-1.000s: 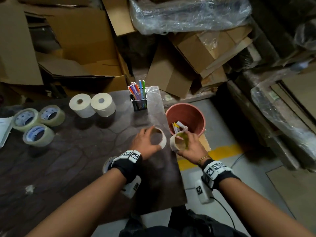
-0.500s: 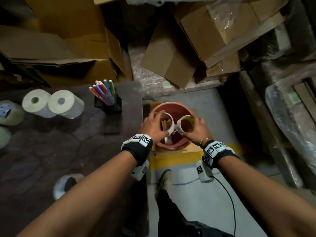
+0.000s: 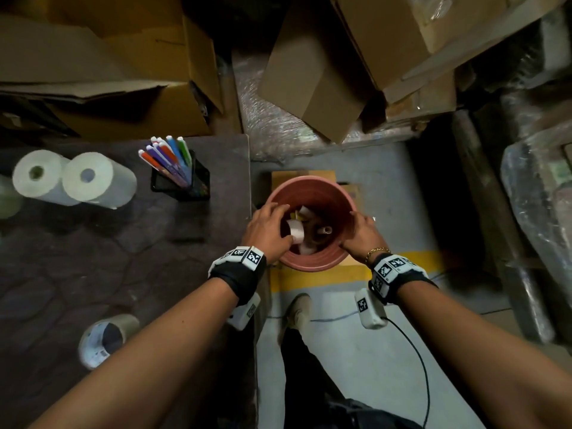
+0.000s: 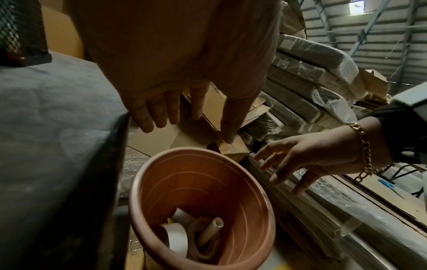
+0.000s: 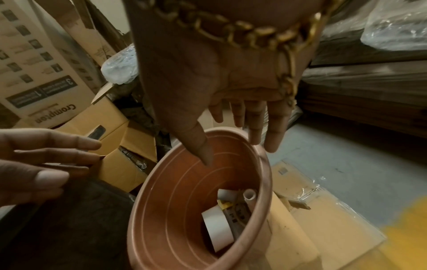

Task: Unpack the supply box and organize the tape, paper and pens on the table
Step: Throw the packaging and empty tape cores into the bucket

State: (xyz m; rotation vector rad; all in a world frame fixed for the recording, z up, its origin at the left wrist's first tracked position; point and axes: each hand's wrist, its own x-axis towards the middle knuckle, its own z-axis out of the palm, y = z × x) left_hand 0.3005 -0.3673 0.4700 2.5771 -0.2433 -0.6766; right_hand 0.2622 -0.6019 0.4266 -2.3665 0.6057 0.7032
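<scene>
A terracotta pot (image 3: 309, 181) stands on the floor by the table's right edge. In it lie a white tape roll (image 3: 296, 233) and a pale tube (image 3: 325, 230), also seen in the wrist views as the tape roll (image 4: 177, 239) (image 5: 217, 228) and the tube (image 4: 210, 230) (image 5: 249, 194). My left hand (image 3: 267, 230) hovers over the pot's left rim and my right hand (image 3: 360, 236) over its right rim. Both wrist views show straight, empty fingers (image 4: 161, 117) (image 5: 272, 138). On the table (image 3: 93, 258) stand coloured pens (image 3: 167, 154) in a black mesh holder (image 3: 182, 184), two paper rolls (image 3: 96, 181) and one tape roll (image 3: 105, 339).
Stacked cardboard boxes (image 3: 130, 72) and plastic-wrapped goods (image 3: 538, 196) crowd the back and right. My foot (image 3: 298, 309) stands on the grey floor below the pot, beside a yellow floor line (image 3: 340, 274). A black cable (image 3: 421, 360) trails from the right wrist unit.
Both hands carried a tape ring each from the table's edge to above the pot. The rings have left my hands, whose fingers now spread open over the rim.
</scene>
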